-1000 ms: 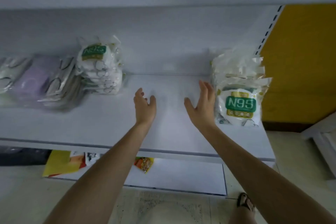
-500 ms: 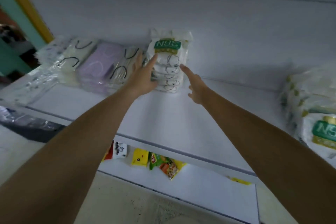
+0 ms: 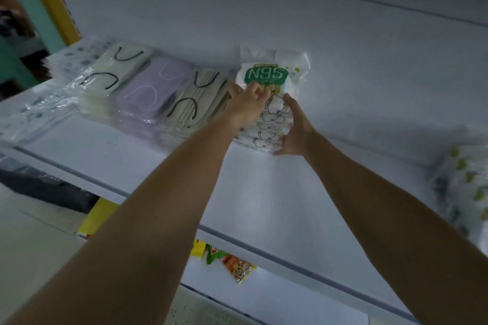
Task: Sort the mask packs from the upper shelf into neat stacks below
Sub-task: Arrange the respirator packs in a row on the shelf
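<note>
A stack of white N95 mask packs [image 3: 274, 79] with a green label leans against the back wall of the white shelf [image 3: 258, 192]. My left hand [image 3: 247, 103] lies on the stack's top left with curled fingers over the front pack. My right hand [image 3: 294, 129] cups the stack's lower right side, thumb under the bottom edge. A second pile of N95 packs [image 3: 464, 187] sits blurred at the shelf's far right.
Left of the stack lie rows of beige [image 3: 200, 103], purple [image 3: 153, 90], cream [image 3: 116, 68] and clear-wrapped mask packs [image 3: 34, 111]. Snack bags [image 3: 232, 264] lie on the lower shelf. A yellow upright [image 3: 50, 0] stands at the far left.
The view swung left from the right-hand pile. Both hands travelled to the left N95 stack and closed in on it from either side.
</note>
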The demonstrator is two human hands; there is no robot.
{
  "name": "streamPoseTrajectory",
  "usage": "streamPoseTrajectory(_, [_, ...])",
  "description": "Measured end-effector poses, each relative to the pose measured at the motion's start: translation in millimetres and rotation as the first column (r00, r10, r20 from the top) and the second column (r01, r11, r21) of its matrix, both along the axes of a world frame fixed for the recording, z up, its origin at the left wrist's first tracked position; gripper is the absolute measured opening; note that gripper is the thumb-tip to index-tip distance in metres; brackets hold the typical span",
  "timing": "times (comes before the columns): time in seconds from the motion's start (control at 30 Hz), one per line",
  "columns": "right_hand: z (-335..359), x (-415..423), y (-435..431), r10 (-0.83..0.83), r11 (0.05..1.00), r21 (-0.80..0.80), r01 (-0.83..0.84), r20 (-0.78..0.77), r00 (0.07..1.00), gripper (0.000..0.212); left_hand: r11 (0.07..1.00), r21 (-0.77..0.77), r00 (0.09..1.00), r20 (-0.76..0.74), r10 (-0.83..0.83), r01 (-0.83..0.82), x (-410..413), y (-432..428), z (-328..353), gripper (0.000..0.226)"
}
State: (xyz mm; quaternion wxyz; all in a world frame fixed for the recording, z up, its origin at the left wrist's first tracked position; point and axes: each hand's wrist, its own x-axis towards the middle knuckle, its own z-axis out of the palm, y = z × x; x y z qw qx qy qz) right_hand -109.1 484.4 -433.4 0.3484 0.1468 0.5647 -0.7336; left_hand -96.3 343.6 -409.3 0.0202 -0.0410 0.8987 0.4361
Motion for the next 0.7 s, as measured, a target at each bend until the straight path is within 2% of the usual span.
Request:
streamPoseTrajectory(0.1, [-5.7,-3.6,-0.4,-0.044,0.999,0.018,0.044,-0.017,0.999,0.067,0.982,0.077,0.981,-0.076,0.180,-0.174,-2.3,8.3,-4.2,0.036])
streamPoseTrajectory(0.17, [-9.6,-6.6,3.9,-0.079,0.996,0.031,0.080,-0.029,0.996,0.083,0.963,0.121,0.967,-0.060,0.249,-0.240,-6.7,12.1,-7.9,0.054])
streamPoseTrajectory(0.2, [-8.6,-5.2,7.3,-0.079,0.996,0.030,0.081,-0.047,0.996,0.083,0.959,0.152,0.970,-0.007,0.243,-0.239,-8.6,13.0,-8.2,0.068])
streamPoseTrajectory(0.27, [-6.3,1.1,19.0,-0.060,0.998,0.014,0.061,-0.071,0.996,0.083,0.947,0.250,0.978,0.109,0.179,-0.202,-7.6,16.4,-4.9,0.084])
streamPoseTrajectory(0.37, [-7.1,20.0,56.9,-0.049,0.998,-0.044,0.045,-0.073,0.996,0.094,0.933,0.343,0.984,0.167,0.055,-0.111,4.8,36.9,-3.9,0.076])
streamPoseTrajectory(0.43, [-10.3,37.4,95.2,-0.052,0.998,-0.043,0.050,-0.054,0.997,0.094,0.950,0.311,0.977,0.207,-0.041,-0.026,16.1,57.5,-1.6,0.085])
streamPoseTrajectory(0.5, [-8.4,57.3,133.8,-0.005,1.000,-0.023,0.004,-0.046,0.999,0.078,0.967,0.235,0.947,0.276,-0.161,0.096,23.9,75.6,2.4,0.099])
streamPoseTrajectory(0.57, [-2.8,78.5,167.0,0.026,0.999,-0.028,-0.027,-0.018,0.999,0.069,0.975,0.189,0.918,0.354,-0.179,0.117,32.0,87.5,10.8,0.094])
streamPoseTrajectory(0.63, [2.5,88.3,189.4,0.027,0.999,0.023,-0.027,-0.001,1.000,0.086,0.967,0.248,0.896,0.413,-0.164,0.062,35.4,92.6,14.1,0.094])
streamPoseTrajectory(0.7, [8.3,87.0,195.5,0.025,0.995,0.092,-0.026,0.010,1.000,0.116,0.945,0.326,0.871,0.469,-0.144,-0.020,38.0,96.0,7.4,0.097])
